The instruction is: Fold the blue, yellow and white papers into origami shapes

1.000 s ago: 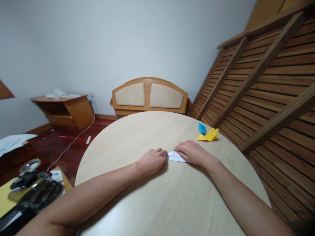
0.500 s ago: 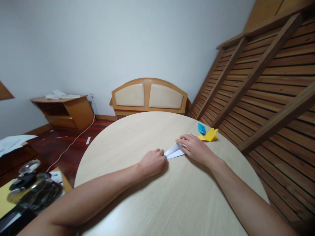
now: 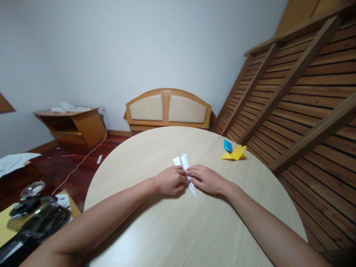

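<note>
Between my two hands is a folded white sheet of paper [image 3: 184,161], long and narrow, with its sharp tip pointing towards me and its wider, spread end away from me. My left hand [image 3: 171,180] is closed with its fingertips on the paper's left side. From the right, my right hand [image 3: 207,179] pinches the paper near its middle. The fingers of both hands cover the middle of the folds. Farther right on the round table [image 3: 144,148] lie a yellow folded-paper bird [image 3: 236,153] and a small blue folded-paper piece [image 3: 227,145].
Beyond the table stands a wooden headboard [image 3: 168,111] with cream pads. A slatted wooden frame [image 3: 300,89] leans along the right side. At the lower left are a glass pot [image 3: 44,215] and a yellow surface. A low cabinet [image 3: 72,128] stands by the wall, near a white cable [image 3: 86,157].
The white paper has turned from lying crosswise to pointing towards me. My right hand has moved left and nearer, away from the yellow bird; my left hand has shifted slightly on the paper.
</note>
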A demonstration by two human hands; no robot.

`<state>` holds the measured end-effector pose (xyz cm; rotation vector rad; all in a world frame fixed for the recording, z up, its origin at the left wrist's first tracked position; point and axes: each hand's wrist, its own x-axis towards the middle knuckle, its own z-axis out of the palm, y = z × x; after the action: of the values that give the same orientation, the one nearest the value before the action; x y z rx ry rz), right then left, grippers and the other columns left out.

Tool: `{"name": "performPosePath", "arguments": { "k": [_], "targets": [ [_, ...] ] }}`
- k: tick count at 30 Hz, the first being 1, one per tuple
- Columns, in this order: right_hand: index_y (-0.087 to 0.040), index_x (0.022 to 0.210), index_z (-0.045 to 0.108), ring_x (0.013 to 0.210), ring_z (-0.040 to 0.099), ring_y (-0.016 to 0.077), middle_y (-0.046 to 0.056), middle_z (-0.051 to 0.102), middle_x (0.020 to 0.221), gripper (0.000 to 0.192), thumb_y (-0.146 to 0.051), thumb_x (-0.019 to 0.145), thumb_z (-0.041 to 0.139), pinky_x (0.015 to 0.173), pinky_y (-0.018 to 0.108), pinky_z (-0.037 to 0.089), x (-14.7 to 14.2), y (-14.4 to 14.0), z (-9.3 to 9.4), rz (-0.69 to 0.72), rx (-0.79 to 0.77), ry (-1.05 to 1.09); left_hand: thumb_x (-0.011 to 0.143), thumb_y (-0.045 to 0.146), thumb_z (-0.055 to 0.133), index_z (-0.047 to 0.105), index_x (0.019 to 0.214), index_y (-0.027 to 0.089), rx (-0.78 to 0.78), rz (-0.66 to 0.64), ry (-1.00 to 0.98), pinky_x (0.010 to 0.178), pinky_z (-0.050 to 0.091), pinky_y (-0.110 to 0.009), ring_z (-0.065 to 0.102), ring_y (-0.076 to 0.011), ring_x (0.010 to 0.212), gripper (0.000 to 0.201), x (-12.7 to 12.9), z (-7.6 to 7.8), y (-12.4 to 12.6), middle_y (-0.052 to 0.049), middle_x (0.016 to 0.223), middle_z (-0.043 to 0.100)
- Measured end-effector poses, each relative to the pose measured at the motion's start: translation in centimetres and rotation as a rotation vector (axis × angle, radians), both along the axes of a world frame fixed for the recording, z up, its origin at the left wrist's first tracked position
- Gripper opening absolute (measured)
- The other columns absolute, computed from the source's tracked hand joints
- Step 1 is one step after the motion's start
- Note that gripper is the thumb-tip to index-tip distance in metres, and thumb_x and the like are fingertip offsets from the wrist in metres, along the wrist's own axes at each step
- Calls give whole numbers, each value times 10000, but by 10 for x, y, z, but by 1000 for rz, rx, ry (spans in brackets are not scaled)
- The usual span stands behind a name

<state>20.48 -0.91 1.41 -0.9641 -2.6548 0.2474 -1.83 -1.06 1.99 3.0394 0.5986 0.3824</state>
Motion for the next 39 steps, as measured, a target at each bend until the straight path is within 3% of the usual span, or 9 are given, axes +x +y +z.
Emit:
{"name": "performPosePath", "arguments": {
  "k": [8, 12, 16, 19, 23, 28, 30, 34, 39],
  "targets": [
    [-203, 1343, 598, 1298, 500, 279, 125, 586, 1391, 556, -478, 865, 670, 1104, 443, 358, -2, -4, 0, -6, -49, -13, 926, 205, 575, 631, 1239, 241, 47, 49, -27, 1159, 299, -445, 536, -227, 1259, 320, -25, -11, 30, -75, 1339, 604],
    [-235, 1322, 631, 1310, 476, 278, 113, 576, 1398, 463, -451, 912, 634, 1100, 439, 356, 3, 2, -2, 9, 4, -57, 935, 210, 566, 662, 1167, 245, 39, 106, 19, 1165, 269, -481, 612, -212, 1145, 254, -25, -14, 33, -49, 1222, 680],
    [-278, 1180, 719, 1163, 552, 232, 84, 660, 1232, 255, -326, 976, 573, 988, 386, 422, 9, 10, -2, -28, 117, -67, 947, 184, 519, 693, 1127, 222, 61, 156, 46, 1008, 447, -386, 644, -216, 1040, 253, -25, -12, 33, -76, 1195, 685],
    [-282, 1126, 739, 1032, 583, 217, 72, 691, 1096, 244, -247, 994, 536, 884, 359, 444, 9, 13, -2, -80, 194, -116, 951, 141, 473, 683, 1171, 203, 57, 170, 58, 891, 516, -338, 643, -228, 1034, 310, -25, -12, 33, -90, 1221, 674],
    [-225, 1137, 726, 985, 595, 208, 83, 698, 1062, 273, -183, 1003, 492, 853, 337, 460, 0, 11, -6, -95, 217, -151, 964, 126, 433, 639, 1254, 174, 29, 157, 73, 943, 519, -365, 626, -253, 1122, 359, -26, -15, 33, -113, 1292, 643],
    [-149, 1239, 661, 1135, 590, 239, 135, 680, 1218, 317, -202, 1008, 450, 995, 374, 452, -19, -3, -13, -188, 167, -130, 961, 152, 394, 526, 1386, 97, -72, 144, 68, 1121, 406, -389, 500, -271, 1334, 448, -26, -21, 30, -169, 1453, 512],
    [-91, 1364, 563, 1289, 518, 276, 184, 590, 1376, 441, -333, 1009, 464, 1091, 415, 397, -25, -10, -16, -237, 95, -133, 982, 210, 370, 408, 1477, 86, -150, 156, 92, 1188, 311, -415, 353, -273, 1445, 513, -26, -23, 29, -175, 1544, 390],
    [0, 1535, 280, 1499, 205, 318, 226, 220, 1606, 831, -610, 978, 366, 1213, 474, 217, -29, -19, -19, -287, -106, -168, 1025, 376, 290, 159, 1574, 105, -283, 228, 187, 1230, 161, -472, 57, -268, 1522, 626, -24, -22, 27, -159, 1638, 104],
    [6, 1556, 195, 1519, 92, 303, 204, 109, 1626, 944, -703, 943, 310, 1232, 467, 152, -27, -20, -14, -277, -210, -188, 1029, 529, 177, 162, 1559, 34, -334, 349, 256, 1227, 145, -437, 30, -287, 1518, 725, -25, -17, 25, -210, 1628, 59]
  ]
}}
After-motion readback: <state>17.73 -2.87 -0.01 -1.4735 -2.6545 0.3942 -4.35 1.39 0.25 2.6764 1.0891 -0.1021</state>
